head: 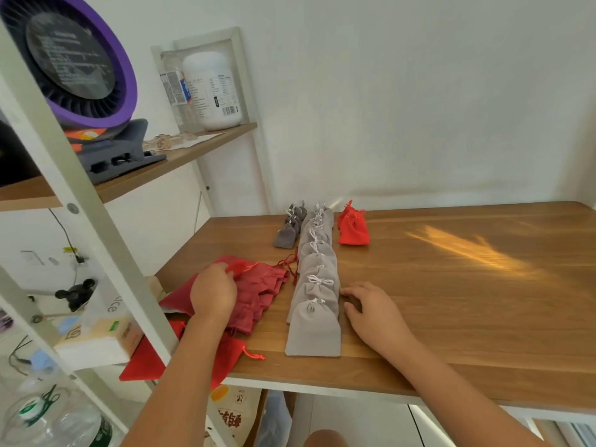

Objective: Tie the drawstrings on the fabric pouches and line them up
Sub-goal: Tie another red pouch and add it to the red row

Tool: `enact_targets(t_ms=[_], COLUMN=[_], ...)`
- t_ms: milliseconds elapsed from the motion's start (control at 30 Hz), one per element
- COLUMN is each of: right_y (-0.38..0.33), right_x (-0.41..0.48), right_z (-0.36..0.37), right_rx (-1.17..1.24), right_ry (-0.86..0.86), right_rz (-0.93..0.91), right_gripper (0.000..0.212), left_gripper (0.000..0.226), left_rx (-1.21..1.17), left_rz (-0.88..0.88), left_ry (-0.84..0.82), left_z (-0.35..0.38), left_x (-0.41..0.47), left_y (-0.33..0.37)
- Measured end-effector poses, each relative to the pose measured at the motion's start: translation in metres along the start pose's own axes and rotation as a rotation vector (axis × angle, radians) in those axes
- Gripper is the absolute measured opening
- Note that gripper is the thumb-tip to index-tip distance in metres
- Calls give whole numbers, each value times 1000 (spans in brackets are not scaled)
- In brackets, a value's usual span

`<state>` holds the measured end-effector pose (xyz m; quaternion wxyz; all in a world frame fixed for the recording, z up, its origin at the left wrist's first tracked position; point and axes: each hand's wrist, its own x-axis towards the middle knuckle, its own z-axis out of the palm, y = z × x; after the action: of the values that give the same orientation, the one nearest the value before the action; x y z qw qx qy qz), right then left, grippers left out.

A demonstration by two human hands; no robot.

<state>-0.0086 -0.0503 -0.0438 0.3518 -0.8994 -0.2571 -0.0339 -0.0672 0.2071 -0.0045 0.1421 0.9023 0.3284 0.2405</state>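
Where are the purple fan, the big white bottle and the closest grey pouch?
purple fan [69, 56]: head view, on its dark round middle.
big white bottle [219, 91]: head view, on its label.
closest grey pouch [313, 330]: head view, on its cloth body.

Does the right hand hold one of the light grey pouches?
No, the right hand rests on the table beside the light grey pouches and holds nothing.

The red pouch pile [261, 295] was partly covered by the left hand [213, 293], its grip hidden. The fan [80, 59] was cut off at the edge.
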Motion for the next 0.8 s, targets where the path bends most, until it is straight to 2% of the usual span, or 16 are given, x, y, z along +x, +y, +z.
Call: enact_targets(t_ms=[67, 133, 167, 267, 333, 400, 567, 667, 767, 800], right_y=[0, -2, -4, -14, -23, -35, -47, -44, -37, -33], right_x=[0, 1, 1, -4, -15, -30, -70, -85, -93, -96], right_z=[0, -1, -4, -24, -44, -61, -86, -88, -88, -89], right_rx=[-23, 4, 107, 635, 874, 1026, 1194, 1218, 1271, 1303], right_ry=[-20, -16, 14, 163, 170, 112, 149, 176, 245, 290], right_rz=[-1, 12, 45, 138, 136, 133, 180, 203, 286, 310], right_gripper=[35, 32, 28, 9, 16, 33, 44, 47, 51, 46], left_gripper=[23, 23, 24, 25, 24, 22, 17, 36, 25, 24], left_rx=[-178, -389, -557, -1289, -1623, -1785, -1813, -1797, -1684, -1628], left_rz=[25, 16, -23, -249, -331, -360, -338, -254, -223, -218], left_ry=[149, 182, 150, -48, -180, -266, -346, -436, -479, -497], left_z=[-16, -33, -42, -63, -67, -65, -54, -42, -30, -26], left_x=[-5, -14, -20, -50, -73, -90, -129, -153, -172, -178], left_y=[13, 30, 41, 80, 103, 117, 143, 151, 154, 155])
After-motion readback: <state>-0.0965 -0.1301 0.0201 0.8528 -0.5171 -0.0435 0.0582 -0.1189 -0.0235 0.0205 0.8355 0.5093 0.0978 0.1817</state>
